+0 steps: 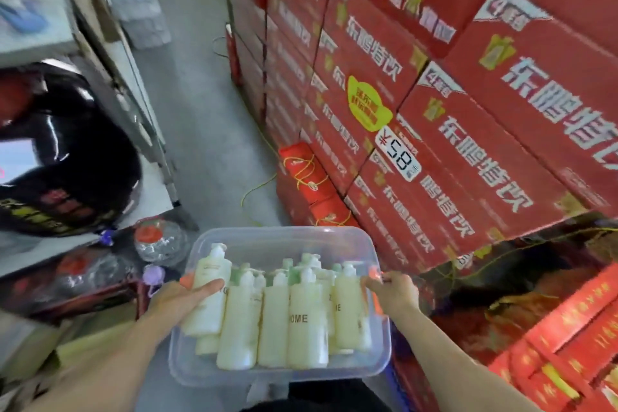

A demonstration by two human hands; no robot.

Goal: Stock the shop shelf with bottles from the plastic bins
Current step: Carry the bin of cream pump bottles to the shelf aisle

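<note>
While the person stands in a narrow aisle, the plastic bin (284,241) is carried low in front of the body, one hand on each short end. The left hand (192,294) grips the bin's left rim, its thumb laid flat over the edge against the nearest bottle; the fingers beneath are hidden. The right hand (393,291) clasps the right rim with its fingers curled over the edge.

Between the hands, the bottles (302,328) lie on their sides, packed shoulder to shoulder and partly stacked. Their long axes run from the person outward, with the pump heads (217,249) pointing away and the flat bases nearest the body. They are smooth, pale cream cylinders with rounded shoulders, a few showing green near the neck, and some bear dark letters. The bin is translucent, rectangular, with rounded corners and a flared lip.

Right of the bin rise glossy red cartons (468,144) printed in white characters, bearing a yellow-green sticker (366,107) and a white price tag (398,157). To the left, a shiny black helmet (67,150) sits on a grey shelf (127,77), with a clear jug (160,241) below it. A thin yellow cord (257,187) trails over the grey floor (200,110).
</note>
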